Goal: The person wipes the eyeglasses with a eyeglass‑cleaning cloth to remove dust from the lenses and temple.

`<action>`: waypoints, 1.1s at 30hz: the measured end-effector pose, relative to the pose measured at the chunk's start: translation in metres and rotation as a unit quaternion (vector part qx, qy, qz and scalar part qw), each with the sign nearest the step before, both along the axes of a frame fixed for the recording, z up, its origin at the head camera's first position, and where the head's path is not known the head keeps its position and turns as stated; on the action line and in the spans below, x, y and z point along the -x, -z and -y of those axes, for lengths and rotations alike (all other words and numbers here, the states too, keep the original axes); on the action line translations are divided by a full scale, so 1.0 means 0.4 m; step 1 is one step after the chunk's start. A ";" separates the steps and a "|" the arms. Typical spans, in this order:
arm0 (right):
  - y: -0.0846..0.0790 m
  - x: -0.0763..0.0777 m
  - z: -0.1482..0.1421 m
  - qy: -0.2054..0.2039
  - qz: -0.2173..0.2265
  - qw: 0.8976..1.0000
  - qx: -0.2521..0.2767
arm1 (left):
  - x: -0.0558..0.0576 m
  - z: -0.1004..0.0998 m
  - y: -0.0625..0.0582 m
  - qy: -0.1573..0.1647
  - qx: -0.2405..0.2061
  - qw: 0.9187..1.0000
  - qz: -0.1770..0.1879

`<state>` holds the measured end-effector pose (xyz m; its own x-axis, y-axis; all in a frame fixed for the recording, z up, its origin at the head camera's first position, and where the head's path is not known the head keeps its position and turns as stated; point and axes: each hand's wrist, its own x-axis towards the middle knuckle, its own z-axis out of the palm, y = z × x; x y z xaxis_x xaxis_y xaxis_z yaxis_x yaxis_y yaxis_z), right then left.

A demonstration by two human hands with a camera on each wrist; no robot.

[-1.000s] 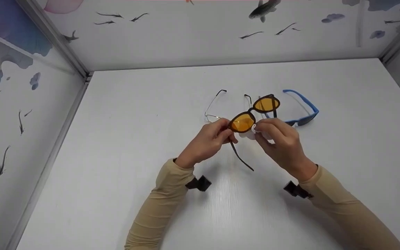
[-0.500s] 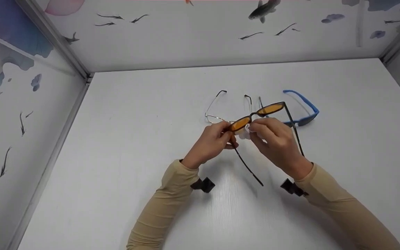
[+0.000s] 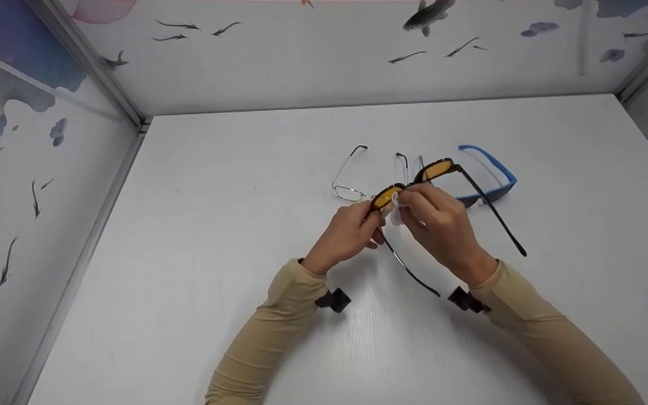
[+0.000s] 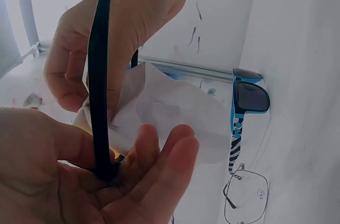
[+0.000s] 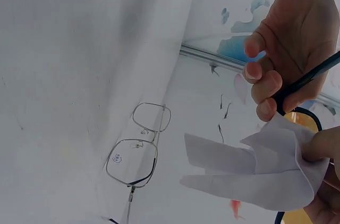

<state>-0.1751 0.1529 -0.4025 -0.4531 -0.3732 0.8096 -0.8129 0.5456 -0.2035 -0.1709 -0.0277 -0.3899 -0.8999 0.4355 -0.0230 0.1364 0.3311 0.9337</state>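
Orange-lensed glasses [image 3: 437, 169] with a dark frame are held up above the table, both temples unfolded. My left hand [image 3: 342, 239] grips them at the left hinge corner, thumb and fingers around the frame where the temple [image 4: 99, 86] begins. A white cloth [image 5: 271, 181] is pinched in my right hand [image 3: 442, 225]. It lies against the left lens, with its loose folds hanging below, as the right wrist view shows. In the head view the cloth [image 3: 396, 216] is mostly covered by the right fingers. Part of the left lens is hidden too.
Thin wire-rimmed glasses [image 3: 348, 194] lie on the white table [image 3: 217, 225] just beyond the hands. To their right are blue sunglasses [image 3: 501, 193] with dark lenses; the left wrist view shows a striped temple [image 4: 236, 147]. Printed panels [image 3: 301, 73] wall the table's back and left.
The orange-lensed glasses have tilted, so their right temple now swings out to the right. My right hand has shifted slightly left and up with the cloth across the left lens.
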 end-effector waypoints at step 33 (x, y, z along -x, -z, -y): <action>-0.002 0.026 0.044 0.105 -0.096 0.989 -0.041 | -0.005 -0.005 -0.006 -0.018 0.005 0.998 0.055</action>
